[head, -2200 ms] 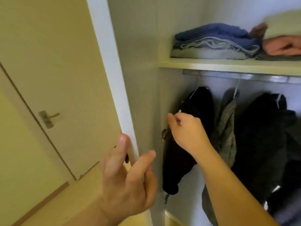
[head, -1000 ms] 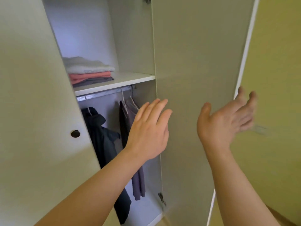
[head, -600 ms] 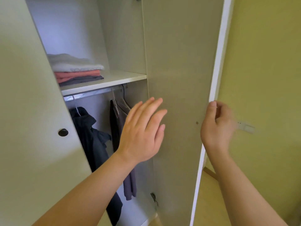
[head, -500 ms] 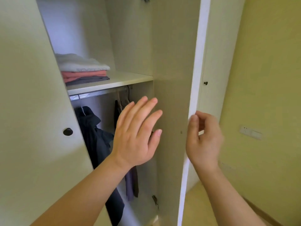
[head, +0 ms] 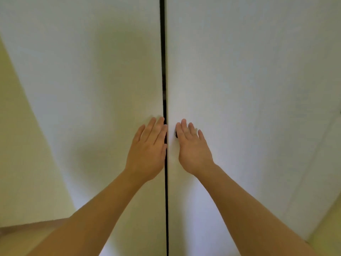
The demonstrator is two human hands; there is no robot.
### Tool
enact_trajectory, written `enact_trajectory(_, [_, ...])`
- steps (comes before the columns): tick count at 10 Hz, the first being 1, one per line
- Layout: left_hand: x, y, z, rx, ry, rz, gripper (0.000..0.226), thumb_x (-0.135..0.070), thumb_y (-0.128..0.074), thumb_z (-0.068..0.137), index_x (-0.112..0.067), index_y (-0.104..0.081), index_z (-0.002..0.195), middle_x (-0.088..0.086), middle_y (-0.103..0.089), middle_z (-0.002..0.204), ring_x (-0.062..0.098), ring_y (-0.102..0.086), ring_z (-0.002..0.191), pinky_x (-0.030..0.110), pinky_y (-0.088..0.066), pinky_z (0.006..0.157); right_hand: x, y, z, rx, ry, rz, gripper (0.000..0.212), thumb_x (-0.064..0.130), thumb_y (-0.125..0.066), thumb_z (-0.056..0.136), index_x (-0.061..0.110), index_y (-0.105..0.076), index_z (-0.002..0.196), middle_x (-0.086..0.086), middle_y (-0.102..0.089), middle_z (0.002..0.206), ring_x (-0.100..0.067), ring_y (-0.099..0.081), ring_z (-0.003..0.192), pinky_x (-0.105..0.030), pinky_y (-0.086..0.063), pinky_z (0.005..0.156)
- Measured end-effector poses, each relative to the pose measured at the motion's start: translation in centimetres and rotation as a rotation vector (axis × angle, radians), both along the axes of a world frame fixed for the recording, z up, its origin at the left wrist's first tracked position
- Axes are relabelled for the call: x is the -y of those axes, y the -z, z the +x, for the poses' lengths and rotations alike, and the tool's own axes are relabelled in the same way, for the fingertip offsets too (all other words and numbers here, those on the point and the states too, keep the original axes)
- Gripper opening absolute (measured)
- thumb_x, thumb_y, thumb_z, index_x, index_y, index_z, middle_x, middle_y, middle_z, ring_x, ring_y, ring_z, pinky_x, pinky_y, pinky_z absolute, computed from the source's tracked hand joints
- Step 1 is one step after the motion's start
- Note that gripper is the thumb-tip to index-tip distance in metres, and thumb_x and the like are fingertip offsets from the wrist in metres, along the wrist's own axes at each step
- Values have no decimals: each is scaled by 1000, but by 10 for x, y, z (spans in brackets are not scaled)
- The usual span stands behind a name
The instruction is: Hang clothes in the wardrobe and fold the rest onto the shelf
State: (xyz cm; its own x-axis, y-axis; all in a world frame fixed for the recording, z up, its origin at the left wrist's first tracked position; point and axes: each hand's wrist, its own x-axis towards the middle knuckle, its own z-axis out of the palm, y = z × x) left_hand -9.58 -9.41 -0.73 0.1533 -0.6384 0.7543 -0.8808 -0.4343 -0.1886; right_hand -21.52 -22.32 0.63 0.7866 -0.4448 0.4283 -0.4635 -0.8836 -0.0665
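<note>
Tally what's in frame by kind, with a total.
Wardrobe doors: 2 (left door, right door), closed to a thin gap
Hands: 2 (left hand, right hand), each flat on its door
Knobs: 1 (knob, dark, mostly hidden by the right hand)
Total: 5

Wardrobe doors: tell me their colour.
The wardrobe doors are plain white, no pattern; the head view shows them best.

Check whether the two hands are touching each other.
Apart: the head view shows the dark door seam between the left hand and the right hand.
</note>
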Motion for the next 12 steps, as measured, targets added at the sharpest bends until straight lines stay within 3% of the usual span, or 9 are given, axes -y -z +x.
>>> enact_trajectory(1, [-8,8,24,-83,-101,40,61,-32,-35,102,-6,-31,157,10,-20,168,27,-17,155,49,-25,122,1,-4,18,-19,28,21,75,4,-29,97,13,8,161,-7,16,168,-29,9,156,-44,4,126])
enact_trajectory(3, [-11,10,42,-101,-145,114,64,-38,-26,101,-9,-29,158,7,-19,168,26,-16,155,49,-26,122,17,-11,34,-62,5,68,78,1,-29,95,18,9,161,0,16,168,-23,9,156,-47,1,126])
enact_trajectory(7, [12,8,61,-139,-246,172,67,-30,-46,100,-13,-24,160,3,-8,170,24,-8,157,50,-18,125,33,-11,55,-116,6,62,84,-2,-32,94,19,14,160,0,20,167,-24,9,156,-49,-2,126])
enact_trajectory(9, [19,1,58,-194,-329,286,77,-25,-39,97,-15,1,162,1,17,169,22,17,155,53,0,125,31,-14,55,-130,4,64,81,-1,-30,94,18,13,160,-1,19,168,-25,8,156,-49,-1,126])
enact_trajectory(10, [21,-2,54,-188,-354,322,79,-23,-37,95,-14,4,162,2,20,168,23,19,155,55,2,124,28,-19,56,-146,11,78,81,-2,-32,94,16,13,160,-3,19,168,-26,8,156,-49,-2,126])
enact_trajectory(11, [17,-10,53,-217,-318,295,81,-21,-41,94,-14,4,162,1,18,168,22,15,156,52,1,125,28,-21,53,-81,-26,123,84,-3,-33,92,20,8,162,1,15,169,-22,7,156,-48,-3,126])
enact_trajectory(12, [-7,12,39,-162,-194,155,82,-14,-54,87,-7,-18,160,9,-8,170,27,-16,155,48,-16,125,27,-4,24,121,-118,269,79,-2,-35,94,26,-5,162,6,-3,170,-16,-3,156,-43,-11,126])
